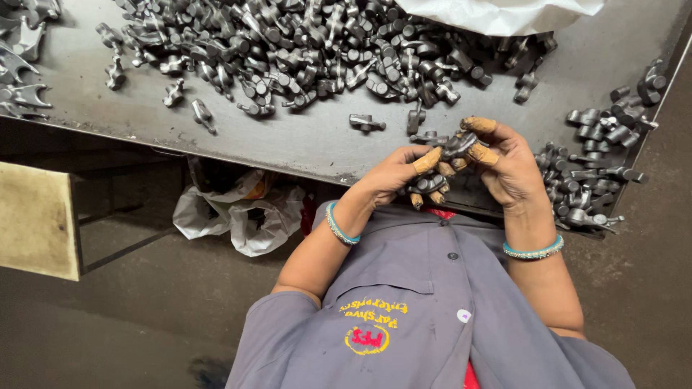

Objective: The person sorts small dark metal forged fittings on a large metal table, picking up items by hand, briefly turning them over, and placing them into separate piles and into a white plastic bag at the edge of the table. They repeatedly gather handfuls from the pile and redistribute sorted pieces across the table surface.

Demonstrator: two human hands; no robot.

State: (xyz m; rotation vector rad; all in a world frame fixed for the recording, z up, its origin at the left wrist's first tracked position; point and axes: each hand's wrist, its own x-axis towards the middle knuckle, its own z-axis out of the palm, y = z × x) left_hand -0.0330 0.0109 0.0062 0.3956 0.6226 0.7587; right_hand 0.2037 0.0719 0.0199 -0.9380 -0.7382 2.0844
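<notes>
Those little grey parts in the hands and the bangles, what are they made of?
The small parts look like dull grey metal, probably forged or cast steel: rough, dark, faintly shiny. The bangles are glossy turquoise, maybe glass or plastic; hard to tell.

Dark steel table, scuffed, edge running just below the fingers. Dull grey concrete floor beneath, stained. Crumpled white plastic bag on the floor, down and left of the fingers. Pale worn board farther left. White sheet above the fingers. Flat, even light.
</notes>
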